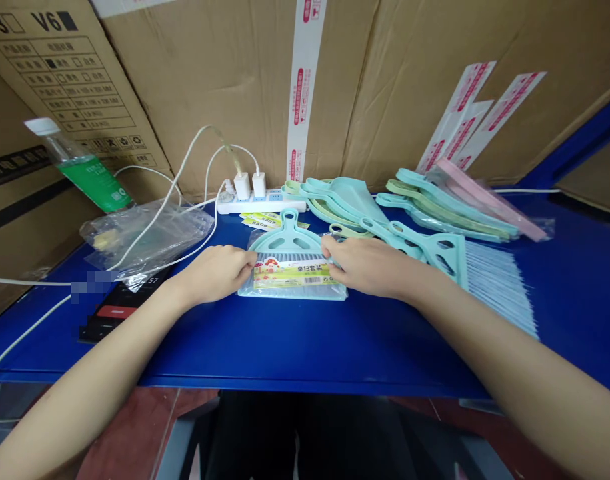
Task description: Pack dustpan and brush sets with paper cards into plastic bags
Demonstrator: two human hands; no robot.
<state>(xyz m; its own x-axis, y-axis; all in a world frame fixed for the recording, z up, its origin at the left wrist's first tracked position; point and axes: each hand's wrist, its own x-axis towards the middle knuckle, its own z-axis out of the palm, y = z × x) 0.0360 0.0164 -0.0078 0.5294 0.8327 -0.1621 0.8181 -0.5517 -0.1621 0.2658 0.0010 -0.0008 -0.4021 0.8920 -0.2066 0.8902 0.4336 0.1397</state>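
In front of me on the blue table lies a mint-green dustpan and brush set in a clear plastic bag, with its handle pointing away. A yellow-green printed label card with a red mushroom picture lies across its front. My left hand has its fingers curled and pressed together at the set's left edge. At the right edge my right hand pinches the bag. Each hand's fingertips are partly hidden. Just right of my right hand are loose mint-green brushes with pale bristles.
Dustpans lie stacked at the back, with bagged sets to their right. Cables run from a power strip across the left side. A green-labelled bottle, clear plastic bags and a black phone are there too. Cardboard boxes stand behind.
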